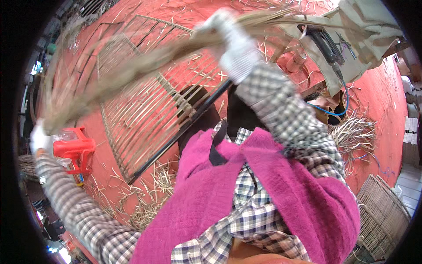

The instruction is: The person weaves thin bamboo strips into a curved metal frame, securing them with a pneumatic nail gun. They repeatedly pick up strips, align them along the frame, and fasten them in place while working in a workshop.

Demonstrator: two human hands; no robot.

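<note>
We see a long bundle of cane strips (127,72) held up slantwise, blurred along its length, and we judge that a swing too wide could catch its loose ends on the slatted panel (173,93) beneath or the red stool (72,149) near its lower end. The strands beyond the right hand (226,33) reach over the cloth with the black tool (323,44), so a sharp pull might snag there; a loose hold could let strips slip out and scatter among the offcuts (156,189) on the floor. The bundle spans the gap between the hands: the right glove is curled around it toward its upper right part, with strips trailing past, while the left hand (40,138) is at its lower left end, too blurred for us to tell whether its fingers are closed or spread.
</note>
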